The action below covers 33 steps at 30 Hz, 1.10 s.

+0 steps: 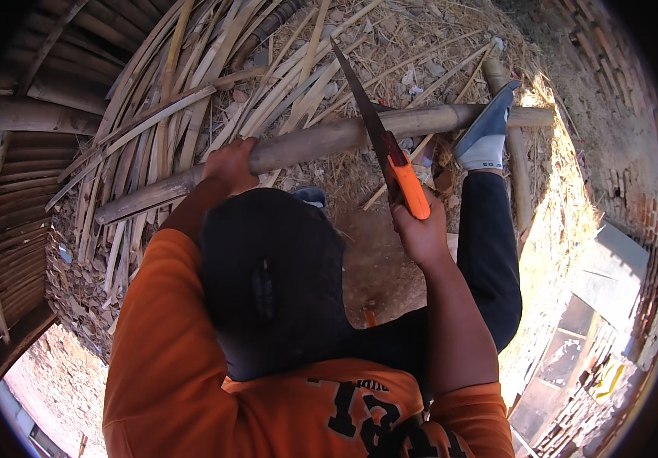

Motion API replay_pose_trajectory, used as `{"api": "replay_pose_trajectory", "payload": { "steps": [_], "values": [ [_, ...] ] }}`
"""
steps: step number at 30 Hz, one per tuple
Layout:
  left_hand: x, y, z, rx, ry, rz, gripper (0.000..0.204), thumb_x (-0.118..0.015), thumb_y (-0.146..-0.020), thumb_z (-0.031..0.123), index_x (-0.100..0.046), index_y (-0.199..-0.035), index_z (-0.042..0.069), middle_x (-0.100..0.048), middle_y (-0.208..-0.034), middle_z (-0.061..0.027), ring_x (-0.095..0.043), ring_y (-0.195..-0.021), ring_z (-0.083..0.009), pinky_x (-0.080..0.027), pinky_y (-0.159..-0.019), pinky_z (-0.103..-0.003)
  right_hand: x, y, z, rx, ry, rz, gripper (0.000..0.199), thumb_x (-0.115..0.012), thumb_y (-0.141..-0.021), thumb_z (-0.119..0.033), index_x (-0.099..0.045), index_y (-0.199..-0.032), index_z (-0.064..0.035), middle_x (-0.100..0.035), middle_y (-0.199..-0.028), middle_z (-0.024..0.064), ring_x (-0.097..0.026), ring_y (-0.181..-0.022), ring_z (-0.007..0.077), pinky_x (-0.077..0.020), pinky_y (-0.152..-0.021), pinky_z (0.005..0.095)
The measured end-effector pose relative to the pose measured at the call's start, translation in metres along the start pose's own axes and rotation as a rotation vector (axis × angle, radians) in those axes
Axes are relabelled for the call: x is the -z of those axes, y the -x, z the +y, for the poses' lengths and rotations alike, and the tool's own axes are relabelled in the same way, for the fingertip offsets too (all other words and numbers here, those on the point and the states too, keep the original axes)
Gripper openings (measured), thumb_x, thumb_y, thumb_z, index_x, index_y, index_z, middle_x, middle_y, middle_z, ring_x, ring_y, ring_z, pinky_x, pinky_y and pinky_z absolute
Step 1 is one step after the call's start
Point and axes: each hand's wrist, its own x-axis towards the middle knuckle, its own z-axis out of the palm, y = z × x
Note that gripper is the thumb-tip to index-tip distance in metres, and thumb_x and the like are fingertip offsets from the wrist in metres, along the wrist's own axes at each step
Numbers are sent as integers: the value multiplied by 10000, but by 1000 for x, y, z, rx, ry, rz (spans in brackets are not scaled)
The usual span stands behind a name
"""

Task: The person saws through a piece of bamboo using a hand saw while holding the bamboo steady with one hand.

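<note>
A thick bamboo pole (pixel 313 145) lies slantwise in front of me, its left end lower in the picture than its right. My left hand (pixel 231 163) is closed around the pole, left of its middle. In my right hand (pixel 420 227) is the orange handle of a hand saw (pixel 365 103). The saw's dark blade crosses the pole and points up and away to the left. Whether its teeth have cut into the pole I cannot tell. My right foot, in a grey and white sock or shoe (pixel 487 131), presses on the pole toward its right end.
Split bamboo strips (pixel 184 84) are heaped at the far left, over straw and chips (pixel 413 46). Another pole (pixel 518 175) passes under the right end. A brick wall (pixel 619 114) stands at right, a slatted bamboo wall (pixel 24 206) at left. A pale panel (pixel 611 263) leans at right.
</note>
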Motion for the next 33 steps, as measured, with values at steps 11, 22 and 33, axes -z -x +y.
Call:
{"api": "replay_pose_trajectory", "payload": {
  "steps": [11, 22, 33],
  "values": [
    [1, 7, 2, 56, -42, -1, 750, -817, -709, 273, -567, -1406, 152, -668, -1277, -130, -685, -1197, -348, -564, -1021, -456, 1, 88, 38, 55, 12, 64, 290, -675, -850, -9, -679, -1136, 36, -650, -866, 35, -627, -793, 114, -518, -779, 296],
    [10, 13, 2, 94, -15, -109, 793, -838, -691, 263, -559, -1425, 157, -659, -1330, -155, -652, -1255, -346, -533, -1056, -462, 15, 128, 24, 90, 109, 22, 276, -676, -815, 32, -684, -1091, 27, -641, -808, 36, -635, -756, 86, -527, -747, 282],
    [3, 6, 1, 31, -21, -23, 769, -831, -715, 269, -556, -1425, 162, -662, -1280, -130, -675, -1205, -334, -550, -1022, -472, -4, 19, 20, 24, 27, 28, 122, -685, -867, -19, -636, -977, -8, -647, -825, 27, -653, -754, 147, -525, -734, 306]
  ]
}}
